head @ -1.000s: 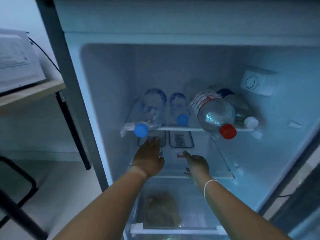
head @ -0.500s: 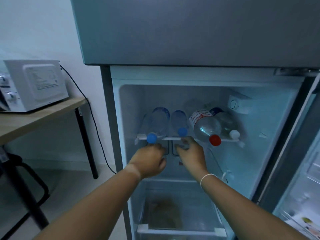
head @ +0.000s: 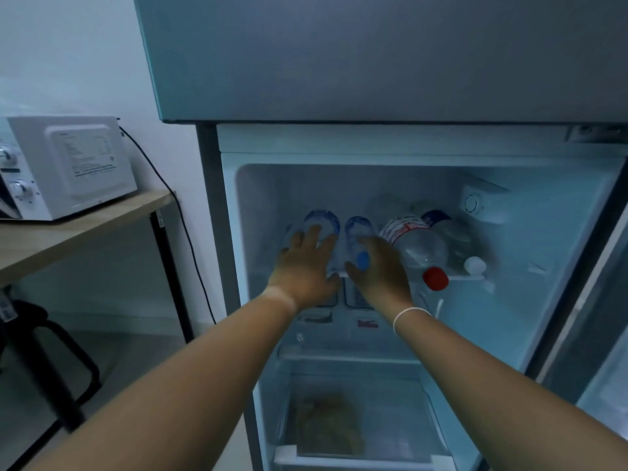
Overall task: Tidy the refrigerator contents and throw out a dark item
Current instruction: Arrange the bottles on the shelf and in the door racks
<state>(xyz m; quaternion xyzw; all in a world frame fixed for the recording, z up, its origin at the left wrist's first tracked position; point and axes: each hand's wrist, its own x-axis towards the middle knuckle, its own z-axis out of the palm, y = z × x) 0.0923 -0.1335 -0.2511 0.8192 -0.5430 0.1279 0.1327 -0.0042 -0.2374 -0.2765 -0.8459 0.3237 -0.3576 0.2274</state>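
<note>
The open refrigerator (head: pixel 509 300) holds several clear bottles lying on its top shelf (head: pixel 458 277). My left hand (head: pixel 306 266) lies with fingers apart on the leftmost bottle (head: pixel 323 220) and hides its cap. My right hand (head: pixel 380 270) curls around the neck of the second blue-capped bottle (head: pixel 361 258). To the right lie a red-capped bottle (head: pixel 416 241) and a white-capped bottle (head: pixel 474 265). A dark brownish lump (head: pixel 326 426) sits in the clear bottom drawer (head: pixel 431 419).
Two lidded containers (head: pixel 356 299) sit under the top shelf, partly behind my hands. The closed freezer door (head: pixel 373 56) is above. A white microwave (head: pixel 68 164) stands on a wooden table (head: pixel 85 226) at left, with a black stool (head: pixel 51 351) below. The open fridge door (head: pixel 605 317) is at right.
Both hands rose from the containers under the shelf to the bottles on the top shelf. The view pulled back from the fridge.
</note>
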